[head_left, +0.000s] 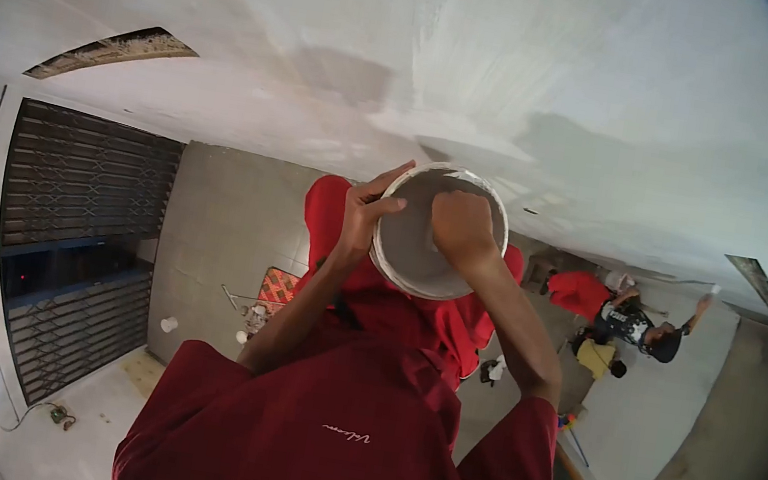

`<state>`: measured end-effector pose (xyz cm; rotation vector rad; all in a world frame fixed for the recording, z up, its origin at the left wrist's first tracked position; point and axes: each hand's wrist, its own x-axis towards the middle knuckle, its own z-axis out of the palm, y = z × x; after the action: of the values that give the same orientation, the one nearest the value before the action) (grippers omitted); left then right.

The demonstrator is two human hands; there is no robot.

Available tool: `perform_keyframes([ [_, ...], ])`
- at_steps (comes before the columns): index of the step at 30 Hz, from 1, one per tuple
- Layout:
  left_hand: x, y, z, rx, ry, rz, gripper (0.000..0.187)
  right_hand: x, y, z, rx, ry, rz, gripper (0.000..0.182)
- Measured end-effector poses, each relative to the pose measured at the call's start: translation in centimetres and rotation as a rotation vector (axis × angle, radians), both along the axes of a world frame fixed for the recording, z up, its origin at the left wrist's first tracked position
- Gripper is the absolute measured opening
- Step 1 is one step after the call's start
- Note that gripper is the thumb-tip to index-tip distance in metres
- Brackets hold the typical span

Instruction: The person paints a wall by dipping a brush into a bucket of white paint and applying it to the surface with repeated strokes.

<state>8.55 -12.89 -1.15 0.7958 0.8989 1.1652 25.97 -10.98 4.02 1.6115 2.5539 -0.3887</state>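
A round white bucket (384,258) with a smeared rim is in front of my body, its open top towards me and its inside coated grey. My left hand (369,206) grips the left side of the rim, thumb over the edge and fingers around the outside. Inside the bucket, my right hand (462,224) is closed with the knuckles up. Its fingers point down out of sight, so what they hold cannot be made out.
A pale, smeared surface (473,45) spreads ahead, with a cut-out slot (114,53). Dark folding grilles (89,186) are at left. To the right, a person in a black shirt (625,321) raises an arm, near another in yellow (594,358). A patterned red mat (278,287) lies below.
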Motion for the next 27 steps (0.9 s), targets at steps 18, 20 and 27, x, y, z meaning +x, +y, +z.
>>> perform_keyframes([
  [18, 0.0, 0.7, -0.1, -0.006, -0.056, 0.053, 0.067, 10.1, -11.6, 0.0, -0.459, 1.246, -0.849, 0.019],
  [20, 0.1, 0.7, -0.2, 0.02, -0.019, 0.064, 0.068, 10.0, -11.9, -0.9, -0.442, 1.272, -0.839, 0.02],
  [27, -0.2, 0.4, -0.5, 0.038, 0.018, 0.076, 0.07, 9.7, -11.2, -1.7, -0.426, 1.376, -0.768, 0.02],
])
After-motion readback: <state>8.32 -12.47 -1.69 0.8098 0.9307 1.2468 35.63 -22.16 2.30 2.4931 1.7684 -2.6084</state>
